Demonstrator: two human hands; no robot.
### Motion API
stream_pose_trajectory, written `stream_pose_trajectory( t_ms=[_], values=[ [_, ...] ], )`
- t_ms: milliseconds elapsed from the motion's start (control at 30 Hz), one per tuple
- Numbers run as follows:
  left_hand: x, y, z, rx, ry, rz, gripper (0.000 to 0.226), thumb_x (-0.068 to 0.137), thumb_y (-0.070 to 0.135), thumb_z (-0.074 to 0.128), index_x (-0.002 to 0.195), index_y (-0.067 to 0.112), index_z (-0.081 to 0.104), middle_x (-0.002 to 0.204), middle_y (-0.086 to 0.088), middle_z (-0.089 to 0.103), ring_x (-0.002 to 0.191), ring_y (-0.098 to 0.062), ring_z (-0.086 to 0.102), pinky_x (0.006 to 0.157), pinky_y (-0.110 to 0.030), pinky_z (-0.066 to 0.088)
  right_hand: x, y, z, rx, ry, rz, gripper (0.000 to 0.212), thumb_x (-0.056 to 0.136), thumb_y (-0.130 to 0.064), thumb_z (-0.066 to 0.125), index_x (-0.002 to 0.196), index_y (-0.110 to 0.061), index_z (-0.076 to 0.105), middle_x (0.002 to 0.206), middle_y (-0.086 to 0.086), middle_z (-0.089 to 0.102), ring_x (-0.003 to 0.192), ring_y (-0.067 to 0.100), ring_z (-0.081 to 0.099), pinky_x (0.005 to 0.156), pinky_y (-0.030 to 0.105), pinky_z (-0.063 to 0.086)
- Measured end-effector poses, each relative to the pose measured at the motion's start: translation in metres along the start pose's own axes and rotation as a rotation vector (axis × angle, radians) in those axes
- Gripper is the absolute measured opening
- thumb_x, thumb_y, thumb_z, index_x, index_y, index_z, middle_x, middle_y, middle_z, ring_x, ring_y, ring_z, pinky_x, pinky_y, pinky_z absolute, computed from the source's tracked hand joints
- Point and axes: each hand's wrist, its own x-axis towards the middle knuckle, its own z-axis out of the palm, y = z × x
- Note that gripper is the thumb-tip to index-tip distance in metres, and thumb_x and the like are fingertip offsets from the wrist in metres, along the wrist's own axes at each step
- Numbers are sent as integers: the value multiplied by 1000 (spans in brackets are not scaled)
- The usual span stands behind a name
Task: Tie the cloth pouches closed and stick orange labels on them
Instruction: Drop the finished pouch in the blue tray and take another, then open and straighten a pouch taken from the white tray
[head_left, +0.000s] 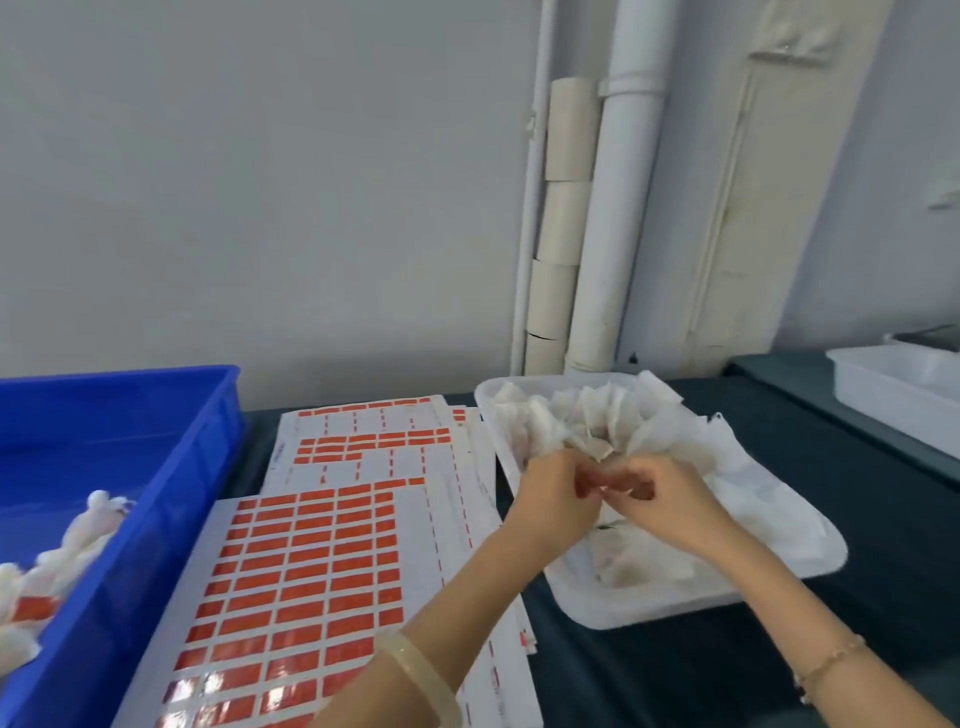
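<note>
My left grip (556, 499) and right grip (675, 506) both pinch one gauzy, crinkled white cloth pouch (595, 448) above the shallow rounded white plastic tray (623, 616).

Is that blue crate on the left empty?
No, the blue crate holds white tied pouches at its left side, and one shows an orange label.

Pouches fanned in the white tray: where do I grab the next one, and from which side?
Probably pinch the free top edge of an outer pouch, coming from above. They stand upright, packed side by side at the far end of the white tray, so only their tops stick out.
</note>
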Motion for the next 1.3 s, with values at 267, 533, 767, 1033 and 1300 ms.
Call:
stream_pose_trajectory(
  t_ms=[267, 533, 767, 1033, 1300],
  values=[
    [45, 9, 60, 432, -450, 56, 39, 86, 11, 61, 125, 12, 56, 125, -4, 59, 114, -24, 54, 95, -37, 46, 5, 63, -27, -405, -342, 296, 32, 74, -38, 77, 97, -28, 58, 86, -14, 61, 77, 1, 57, 68, 18, 44],
    [57, 1, 77, 526, -524, 64, 23, 81, 26, 72, 92, 7, 66, 87, -5, 60, 86, -25, 59, 69, -32, 43, -1, 72, -22, -338, -249, 230, 39, 79, -27, 65, 49, -18, 42, 50, -6, 44, 50, 9, 37, 54, 21, 28],
    [50, 0, 26, 142, -260, 58, 30, 83, 29, 70, 69, 6, 57, 63, 0, 50, 64, -16, 49, 59, -27, 38, 2, 30, -34, -25, 2, 41, 12, 85, -31, 69, 73, -32, 69, 75, -4, 73, 65, 5, 64, 64, 24, 53],
    [-10, -10, -81, -405, -31, 114, 27, 89, 45, 60, 89, 21, 73, 94, 2, 72, 93, -12, 67, 90, -29, 53, 11, -70, -24, 68, 111, -487, 22, 87, 1, 64, 86, -20, 69, 84, -14, 71, 85, -4, 66, 79, 11, 50],
    [-62, -69, -130, -850, -132, -246, 37, 98, 31, 47, 127, 9, 51, 119, -13, 62, 110, -32, 60, 102, -48, 45, 4, -143, 49, 416, -38, -744, 13, 89, 0, 62, 91, -13, 64, 90, -13, 72, 94, 4, 69, 85, 15, 50]
  ],
)
